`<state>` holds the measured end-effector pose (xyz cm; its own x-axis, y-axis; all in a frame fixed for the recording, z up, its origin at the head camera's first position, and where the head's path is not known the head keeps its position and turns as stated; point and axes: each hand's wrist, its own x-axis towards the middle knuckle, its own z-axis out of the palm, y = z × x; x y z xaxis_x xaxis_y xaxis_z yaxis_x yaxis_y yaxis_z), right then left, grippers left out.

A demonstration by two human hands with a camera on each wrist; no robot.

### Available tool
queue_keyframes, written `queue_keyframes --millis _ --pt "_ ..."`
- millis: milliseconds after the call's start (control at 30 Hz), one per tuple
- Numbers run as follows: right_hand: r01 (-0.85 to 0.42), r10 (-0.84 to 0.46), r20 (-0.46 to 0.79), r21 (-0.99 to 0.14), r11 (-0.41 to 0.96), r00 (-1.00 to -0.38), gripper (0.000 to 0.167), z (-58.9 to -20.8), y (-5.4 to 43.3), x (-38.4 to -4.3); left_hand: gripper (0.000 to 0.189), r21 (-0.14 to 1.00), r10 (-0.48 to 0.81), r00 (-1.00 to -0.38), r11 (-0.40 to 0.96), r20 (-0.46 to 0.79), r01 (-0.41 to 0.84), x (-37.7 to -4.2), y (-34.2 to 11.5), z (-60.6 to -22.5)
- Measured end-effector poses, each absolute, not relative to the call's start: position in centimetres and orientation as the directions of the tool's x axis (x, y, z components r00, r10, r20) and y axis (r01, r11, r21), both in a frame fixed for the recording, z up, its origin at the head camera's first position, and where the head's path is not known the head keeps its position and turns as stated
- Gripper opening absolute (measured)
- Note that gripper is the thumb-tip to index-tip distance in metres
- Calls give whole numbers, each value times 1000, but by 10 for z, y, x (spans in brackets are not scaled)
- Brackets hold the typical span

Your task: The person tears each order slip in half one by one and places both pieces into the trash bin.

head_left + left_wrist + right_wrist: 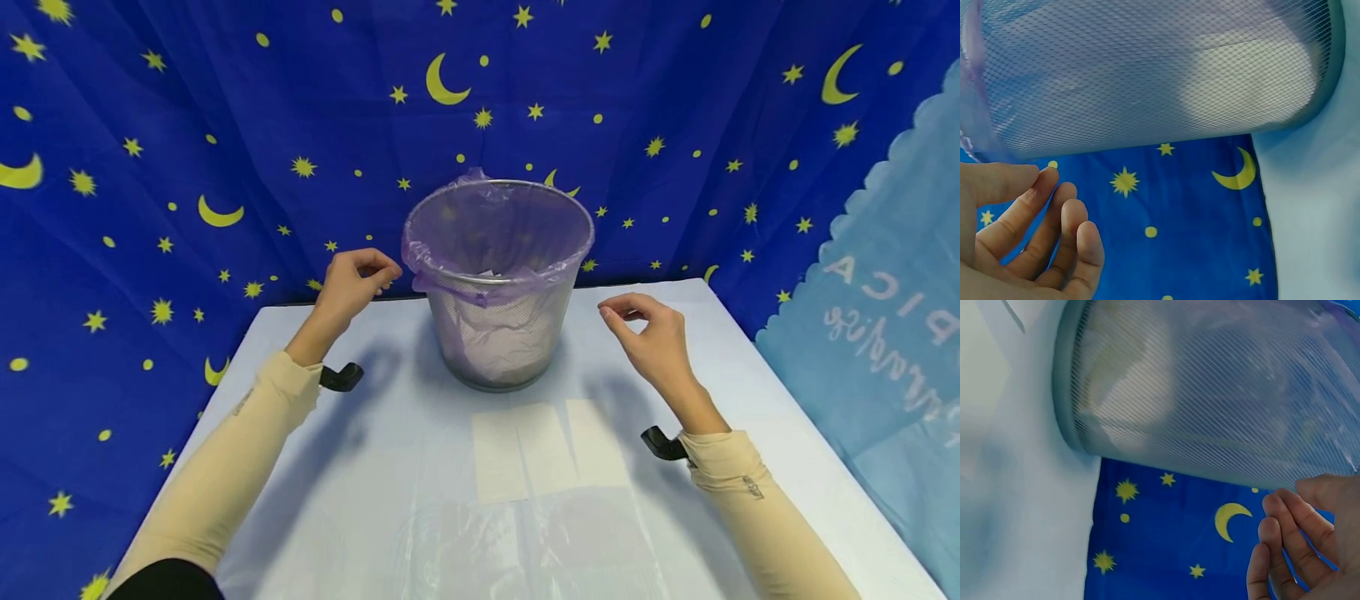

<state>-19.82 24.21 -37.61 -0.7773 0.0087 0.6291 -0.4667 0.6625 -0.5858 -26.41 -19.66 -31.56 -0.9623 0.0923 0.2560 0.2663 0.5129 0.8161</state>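
A mesh wastebasket stands upright, with a translucent purple bin bag folded over its rim. Pale, paper-like contents show through the mesh near the bottom. To the left of the rim, my left hand hovers with its thumb and index fingertips together, close beside the bag's edge. My right hand is raised on the other side, apart from the basket, its fingers loosely bent and the thumb near the index finger. Nothing shows between the fingers of either hand in the wrist views.
Three pale rectangular sheets lie side by side on the white table, in front of the basket. A blue curtain with yellow moons and stars hangs behind the table. Light-blue cloth with lettering hangs at the right.
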Motion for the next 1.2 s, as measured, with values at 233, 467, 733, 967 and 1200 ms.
queue_keyframes --millis 233,467,733,967,1200 --pt "-459 18 599 -632 625 -801 8 -398 234 -194 18 827 96 -964 499 246 261 -264 -196 -336" --pt "-425 39 544 -697 577 -838 7 -416 224 -188 14 809 141 -961 518 239 277 -257 -188 -356" --pt "-455 -7 537 -708 541 -844 7 -438 202 -185 9 792 158 -956 535 248 294 -248 -185 -377" --pt "-508 -107 539 -685 522 -836 6 -452 187 -177 9 768 162 -953 565 256 303 -244 -181 -395" --pt "-520 -115 542 -691 503 -832 7 -462 180 -172 9 771 165 -952 559 257 304 -238 -171 -418"
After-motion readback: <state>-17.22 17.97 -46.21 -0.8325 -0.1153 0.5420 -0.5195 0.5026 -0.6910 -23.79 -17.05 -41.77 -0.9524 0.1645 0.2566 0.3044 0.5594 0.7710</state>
